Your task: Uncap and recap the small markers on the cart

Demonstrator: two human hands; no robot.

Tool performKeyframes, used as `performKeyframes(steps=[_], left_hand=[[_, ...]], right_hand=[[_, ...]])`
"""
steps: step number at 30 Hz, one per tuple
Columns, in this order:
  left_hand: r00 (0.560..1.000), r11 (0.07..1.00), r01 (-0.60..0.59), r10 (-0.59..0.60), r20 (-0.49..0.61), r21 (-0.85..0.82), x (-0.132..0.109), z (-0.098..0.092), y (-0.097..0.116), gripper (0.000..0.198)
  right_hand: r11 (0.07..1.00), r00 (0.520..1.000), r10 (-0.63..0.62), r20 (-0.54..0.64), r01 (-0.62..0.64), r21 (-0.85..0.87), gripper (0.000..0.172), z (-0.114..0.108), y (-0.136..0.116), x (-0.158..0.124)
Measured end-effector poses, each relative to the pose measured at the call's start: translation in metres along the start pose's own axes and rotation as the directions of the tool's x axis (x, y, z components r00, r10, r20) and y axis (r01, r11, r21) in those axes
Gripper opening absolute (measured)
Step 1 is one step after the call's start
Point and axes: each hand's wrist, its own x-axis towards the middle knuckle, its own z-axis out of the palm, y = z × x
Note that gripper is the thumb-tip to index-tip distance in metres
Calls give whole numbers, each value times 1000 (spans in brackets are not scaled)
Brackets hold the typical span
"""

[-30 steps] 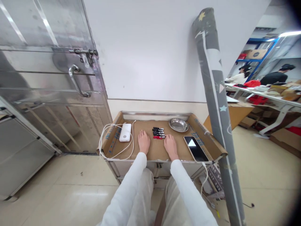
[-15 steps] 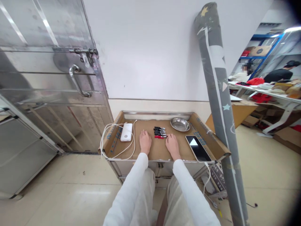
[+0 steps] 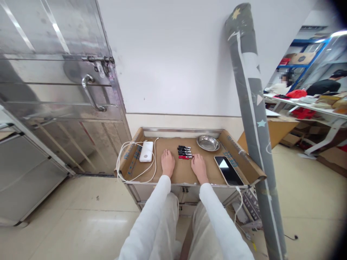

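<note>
My left hand (image 3: 168,163) lies palm down on the cardboard-lined tabletop (image 3: 184,175), fingers stretched forward and holding nothing. Palm down to its right rests my right hand (image 3: 199,168), also with fingers extended; its fingertips are close to the end of a red marker pen (image 3: 184,157), and I cannot tell whether they touch. Just beyond that pen, several black marker pens (image 3: 184,150) lie side by side in a row, between and ahead of my hands. A round steel dish (image 3: 208,143) sits at the back right of the top.
A white power bank (image 3: 146,151) with a looped white cable (image 3: 154,169) lies at left. A smartphone (image 3: 228,171) on a cord lies at right. A tall grey wrapped roll (image 3: 253,94) leans at the right. A metal door (image 3: 62,79) stands left; two people sit beyond.
Both hands stay in place on the tabletop. Only a very slight shift of the whole view shows.
</note>
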Motion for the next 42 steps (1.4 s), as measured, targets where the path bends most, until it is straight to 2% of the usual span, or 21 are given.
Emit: performKeyframes(steps=[10, 15, 18, 21, 23, 29, 33, 42], left_hand=[[1000, 1000, 4, -4, 3, -30, -1, -2, 1, 39], [999, 995, -16, 13, -33, -98, -1, -12, 5, 29], [984, 959, -176, 169, -50, -223, -1, -17, 6, 22], [923, 875, -369, 384, -15, -313, -2, -17, 6, 19], [894, 850, -416, 447, 25, -323, -3, -15, 5, 18], [902, 879, -380, 421, 95, -287, -2, -10, 4, 12], [907, 885, -363, 407, 106, -293, -2, -11, 4, 9], [927, 892, -347, 374, 40, -289, -1, -10, 3, 11]], right_hand=[[999, 999, -1, 33, 3, -40, 26, -5, -5, 0], [999, 1000, 2, -4, -2, -37, 28, -12, -11, 0], [999, 999, -45, -29, 45, -15, 26, -18, -14, 0], [991, 992, -127, -6, 127, 43, 25, -22, -16, -1], [983, 987, -161, 15, 159, 88, 27, -22, -15, -1], [986, 980, -162, 119, 155, 66, 29, -14, -11, 0], [985, 978, -167, 126, 162, 56, 24, -13, -11, 1], [980, 973, -176, 148, 159, 120, 13, -18, -15, -1]])
